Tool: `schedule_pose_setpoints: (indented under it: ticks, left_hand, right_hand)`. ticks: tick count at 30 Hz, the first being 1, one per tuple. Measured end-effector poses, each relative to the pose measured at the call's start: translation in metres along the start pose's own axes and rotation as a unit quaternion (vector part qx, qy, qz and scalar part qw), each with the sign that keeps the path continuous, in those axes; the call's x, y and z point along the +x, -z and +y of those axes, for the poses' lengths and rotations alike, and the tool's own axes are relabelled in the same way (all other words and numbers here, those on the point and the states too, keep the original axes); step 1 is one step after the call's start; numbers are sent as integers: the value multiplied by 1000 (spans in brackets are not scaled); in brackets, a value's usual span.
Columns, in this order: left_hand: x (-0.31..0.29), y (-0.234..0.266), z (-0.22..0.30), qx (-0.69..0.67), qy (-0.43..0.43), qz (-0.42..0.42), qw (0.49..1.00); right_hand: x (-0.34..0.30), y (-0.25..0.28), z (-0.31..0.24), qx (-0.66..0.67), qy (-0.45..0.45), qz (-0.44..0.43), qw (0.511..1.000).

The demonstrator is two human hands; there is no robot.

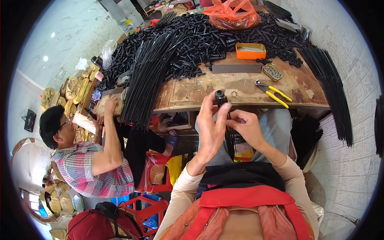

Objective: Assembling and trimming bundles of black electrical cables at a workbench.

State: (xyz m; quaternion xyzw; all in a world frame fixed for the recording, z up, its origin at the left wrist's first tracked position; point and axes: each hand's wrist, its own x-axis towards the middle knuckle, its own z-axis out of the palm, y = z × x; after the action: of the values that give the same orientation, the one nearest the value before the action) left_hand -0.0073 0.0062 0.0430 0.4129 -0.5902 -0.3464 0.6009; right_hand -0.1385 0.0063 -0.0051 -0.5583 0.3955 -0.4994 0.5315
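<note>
My left hand (211, 125) is closed around a black tubular part (220, 96), held upright just off the table's front edge with its round open end facing up. Close against it, my right hand (247, 127) pinches at the lower end of the part, where a thin dark piece shows between the fingers. Whether that piece is a rod or belongs to the tube, I cannot tell. Beyond my hands, pliers with yellow handles (277, 95) lie on the wooden table (192, 93). Long thin black rods (146, 76) lie in a bundle to the left, overhanging the edge.
A heap of black tubular parts (192, 44) covers the far table, with a red plastic bag (232, 18) on it. Nearer are an orange box (251, 55), a grey bar (237, 69) and a dish of small metal bits (273, 72). More rods (330, 86) hang right. A co-worker (94, 164) sits left.
</note>
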Motion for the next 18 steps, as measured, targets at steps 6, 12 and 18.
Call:
schedule_pose_setpoints:
  ticks: [6,12,18]
  left_hand:
    - [7,8,4,-148,51,-30,987]
    - [4,4,2,-156,60,-73,983]
    - [-2,-5,-27,-70,37,-53,995]
  right_hand:
    - [-2,-5,-4,27,13,-9,1000]
    - [-1,-3,9,33,48,14,998]
    - [-4,15,23,-386,184,-8,904]
